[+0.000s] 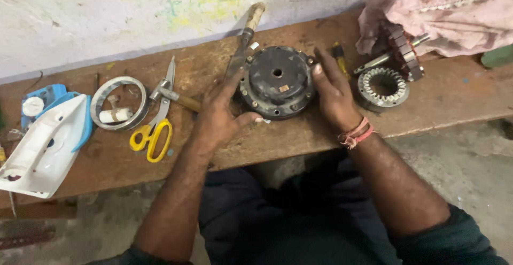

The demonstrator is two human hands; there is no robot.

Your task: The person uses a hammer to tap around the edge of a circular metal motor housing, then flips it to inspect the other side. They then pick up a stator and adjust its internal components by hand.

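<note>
A round dark metal motor housing (278,80) with a centre hole lies on the wooden bench (107,158). My left hand (222,115) presses against its left side, thumb under the front rim. My right hand (334,91) holds its right side with fingers spread along the edge. A long file with a wooden handle (243,37) lies behind the housing, partly under my left fingers. A yellow-handled screwdriver (338,54) pokes out behind my right hand.
Yellow-handled scissors (155,128) and a small hammer (176,98) lie left of my hands. A metal ring (99,96) and a white and blue clothes iron (45,142) sit further left. A toothed stator (382,86), a rotor (403,54) and a pink cloth (443,13) lie right.
</note>
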